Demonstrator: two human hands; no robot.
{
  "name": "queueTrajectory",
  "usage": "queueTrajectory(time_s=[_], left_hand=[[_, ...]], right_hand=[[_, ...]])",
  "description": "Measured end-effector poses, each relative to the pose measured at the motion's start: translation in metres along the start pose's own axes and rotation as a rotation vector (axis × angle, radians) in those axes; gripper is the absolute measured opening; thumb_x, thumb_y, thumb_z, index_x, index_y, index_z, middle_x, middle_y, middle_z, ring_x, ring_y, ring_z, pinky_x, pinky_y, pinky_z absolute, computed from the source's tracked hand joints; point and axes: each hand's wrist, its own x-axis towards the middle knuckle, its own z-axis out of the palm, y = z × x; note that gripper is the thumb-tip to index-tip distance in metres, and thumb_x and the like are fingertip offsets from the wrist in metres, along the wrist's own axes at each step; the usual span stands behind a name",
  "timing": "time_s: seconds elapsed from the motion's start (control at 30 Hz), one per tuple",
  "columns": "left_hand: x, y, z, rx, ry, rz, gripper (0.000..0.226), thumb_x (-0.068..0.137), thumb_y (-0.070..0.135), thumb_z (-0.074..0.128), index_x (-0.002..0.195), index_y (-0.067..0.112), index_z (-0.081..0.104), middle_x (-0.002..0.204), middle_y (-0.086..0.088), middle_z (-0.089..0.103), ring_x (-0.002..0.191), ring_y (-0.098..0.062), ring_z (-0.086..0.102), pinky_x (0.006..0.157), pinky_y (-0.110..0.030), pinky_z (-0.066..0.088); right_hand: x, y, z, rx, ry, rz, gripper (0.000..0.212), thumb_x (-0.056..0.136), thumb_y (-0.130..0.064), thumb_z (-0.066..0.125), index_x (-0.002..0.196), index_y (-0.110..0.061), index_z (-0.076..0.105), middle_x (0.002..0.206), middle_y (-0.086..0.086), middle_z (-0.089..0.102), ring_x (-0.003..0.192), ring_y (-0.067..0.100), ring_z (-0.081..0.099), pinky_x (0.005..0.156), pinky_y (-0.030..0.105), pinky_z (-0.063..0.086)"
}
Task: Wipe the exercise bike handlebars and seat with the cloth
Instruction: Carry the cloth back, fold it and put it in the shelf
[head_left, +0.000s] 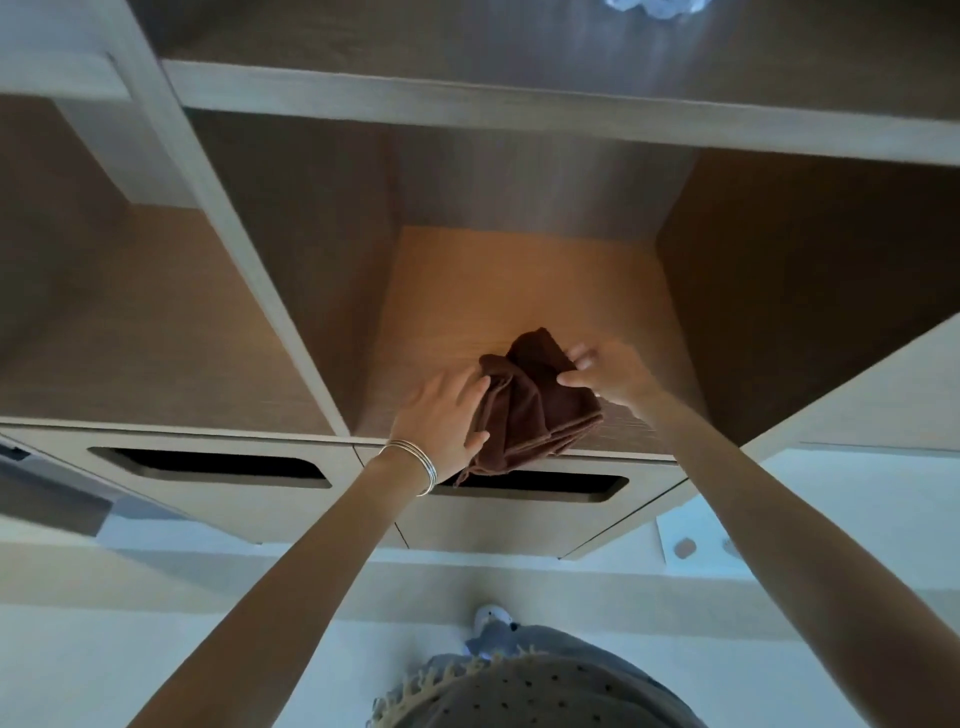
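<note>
A folded dark brown cloth (535, 410) lies at the front edge of a wooden shelf compartment (519, 291), one corner hanging over the edge. My left hand (441, 415), with thin bangles on the wrist, holds the cloth's left side, thumb under and fingers on top. From the right, my right hand (608, 371) pinches the cloth's upper right part with fingertips. No exercise bike is in view.
The shelf unit has more open compartments to the left (156, 312) and right (805, 291), and an upper shelf (519, 98). Below are drawer fronts with cut-out handles (208, 462). Pale floor and my shoe (491, 618) are underneath.
</note>
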Motion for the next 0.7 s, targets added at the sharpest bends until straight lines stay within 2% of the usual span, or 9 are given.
queueTrajectory(time_s=[0.1,0.17,0.27,0.37,0.5,0.6,0.63,0.7], left_hand=[[0.011,0.012,0.000,-0.008,0.030,0.037,0.065,0.089,0.042,0.049,0.145,0.021,0.022,0.154,-0.001,0.018,0.138,-0.026,0.024,0.106,-0.039,0.033],[0.016,0.018,0.002,-0.010,0.030,0.058,0.065,0.090,0.041,0.048,0.145,0.019,0.021,0.155,-0.003,0.017,0.139,-0.025,0.021,0.109,-0.039,0.030],[0.021,0.022,0.004,0.018,0.026,0.057,0.066,0.090,0.041,0.047,0.145,0.018,0.019,0.155,-0.003,0.017,0.139,-0.025,0.020,0.110,-0.037,0.028],[0.023,0.023,0.005,0.028,0.021,0.032,0.065,0.090,0.041,0.047,0.144,0.018,0.021,0.153,-0.004,0.022,0.138,-0.025,0.022,0.109,-0.037,0.028],[0.023,0.013,0.003,0.028,0.004,-0.022,0.064,0.090,0.041,0.048,0.144,0.018,0.021,0.151,-0.004,0.024,0.139,-0.025,0.021,0.111,-0.038,0.027],[0.015,0.000,-0.003,0.045,0.008,-0.077,0.063,0.090,0.040,0.048,0.144,0.018,0.023,0.151,-0.004,0.025,0.140,-0.024,0.020,0.110,-0.038,0.028],[0.010,-0.003,-0.005,0.052,0.014,-0.097,0.063,0.090,0.040,0.048,0.143,0.018,0.023,0.151,-0.004,0.025,0.140,-0.024,0.020,0.110,-0.038,0.029],[-0.001,-0.008,-0.008,0.056,0.025,-0.136,0.063,0.090,0.037,0.049,0.144,0.018,0.023,0.151,-0.003,0.025,0.140,-0.024,0.021,0.110,-0.037,0.030]], right_hand=[[-0.002,0.015,-0.019,0.033,-0.015,0.079,0.036,0.079,-0.006,0.073,0.112,-0.007,0.058,0.107,0.014,0.065,0.095,0.027,0.064,0.085,0.043,0.056],[-0.003,0.025,-0.026,-0.076,-0.043,0.115,0.040,0.078,-0.007,0.074,0.114,-0.008,0.057,0.106,0.014,0.065,0.095,0.029,0.065,0.088,0.047,0.054],[-0.006,0.032,-0.026,-0.359,0.074,0.017,0.035,0.083,-0.017,0.070,0.115,-0.016,0.058,0.104,0.004,0.068,0.096,0.023,0.065,0.091,0.042,0.052],[-0.010,0.029,-0.021,-0.309,0.190,-0.093,0.020,0.087,-0.016,0.063,0.106,-0.019,0.066,0.103,0.001,0.069,0.097,0.019,0.064,0.090,0.039,0.052],[-0.014,0.019,-0.001,-0.217,-0.073,-0.203,0.021,0.087,-0.021,0.066,0.106,-0.013,0.070,0.106,0.005,0.072,0.094,0.014,0.065,0.088,0.027,0.051],[-0.013,0.002,0.018,-0.182,-0.151,-0.242,0.030,0.091,-0.028,0.060,0.114,-0.010,0.067,0.116,0.006,0.068,0.105,0.015,0.063,0.086,0.021,0.045],[-0.012,-0.005,0.024,-0.120,-0.188,-0.241,0.031,0.093,-0.028,0.058,0.117,-0.011,0.066,0.120,0.005,0.066,0.107,0.014,0.061,0.086,0.020,0.043],[-0.013,-0.020,0.031,0.141,-0.375,-0.218,0.033,0.096,-0.027,0.051,0.125,-0.015,0.060,0.126,0.001,0.062,0.107,0.009,0.060,0.087,0.019,0.046]])
